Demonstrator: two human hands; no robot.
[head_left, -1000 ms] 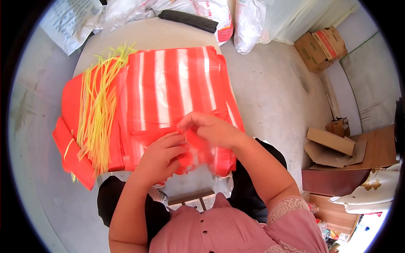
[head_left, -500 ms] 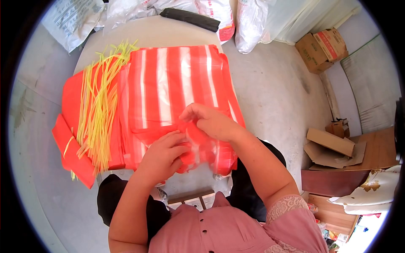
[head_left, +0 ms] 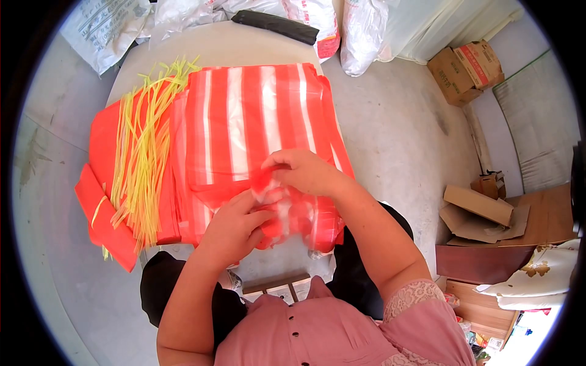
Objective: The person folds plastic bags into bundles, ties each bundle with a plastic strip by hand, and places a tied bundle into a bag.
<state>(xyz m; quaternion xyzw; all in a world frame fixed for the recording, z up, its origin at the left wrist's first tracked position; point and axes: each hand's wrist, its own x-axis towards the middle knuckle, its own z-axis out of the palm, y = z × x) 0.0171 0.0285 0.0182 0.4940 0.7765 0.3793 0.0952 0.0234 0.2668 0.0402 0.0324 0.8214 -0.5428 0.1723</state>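
A stack of red-and-white striped plastic bags (head_left: 238, 122) lies in front of me, its near end crumpled and hanging over the table edge. My right hand (head_left: 305, 174) pinches a gathered red part of a plastic bag (head_left: 262, 181) above the near side of the stack. Close by on the left, my left hand (head_left: 235, 226) has its fingers curled on the same crumpled plastic, with the fingertips partly hidden. Beside the stack, a bunch of thin yellow strips (head_left: 143, 158) is spread over red plastic.
A folded red bundle (head_left: 107, 216) bound with a yellow strip sticks out at the left. A black roll (head_left: 274, 27) lies on the table's (head_left: 183, 46) far side, near white sacks (head_left: 311, 21). Cardboard boxes (head_left: 467, 73) stand to the right. My knees are under the near edge.
My right hand has shifted slightly, and the red plastic at its fingers is more bunched up. My left hand stays almost in place; the crumpled plastic between the hands has changed shape.
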